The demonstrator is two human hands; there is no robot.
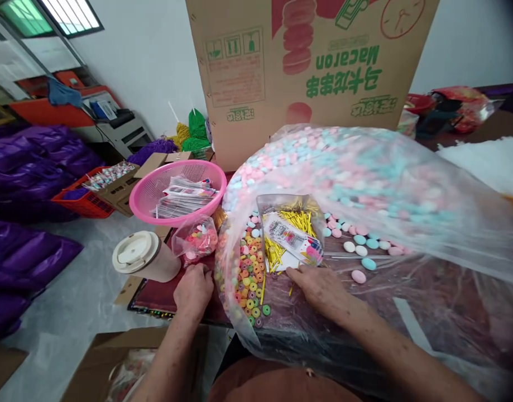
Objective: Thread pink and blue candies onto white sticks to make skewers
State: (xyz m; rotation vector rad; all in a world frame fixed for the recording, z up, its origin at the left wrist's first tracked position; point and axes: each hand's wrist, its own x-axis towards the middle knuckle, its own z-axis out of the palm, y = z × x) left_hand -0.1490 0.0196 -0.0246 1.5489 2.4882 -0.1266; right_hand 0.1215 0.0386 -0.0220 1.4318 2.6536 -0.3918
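My left hand (193, 290) rests closed at the table's front edge, its fingers curled on the bottom of a small clear bag of pink and red candy (196, 239). My right hand (319, 287) lies palm down on the table and its fingertips pinch the lower edge of a printed label card (292, 240). That card lies on a clear bag of gold twist ties (289, 223). Between my hands sits a heap of coloured ring candies (250, 273) inside clear plastic. Loose pink, white and blue oval candies (356, 251) lie to the right of the card.
A huge clear bag of pink and blue candies (365, 178) fills the right side. A pink basket (181, 190) holds printed cards. A lidded cup (145, 257) stands left of my left hand. A tall cardboard box (306, 61) is behind, purple bags (25, 167) at left.
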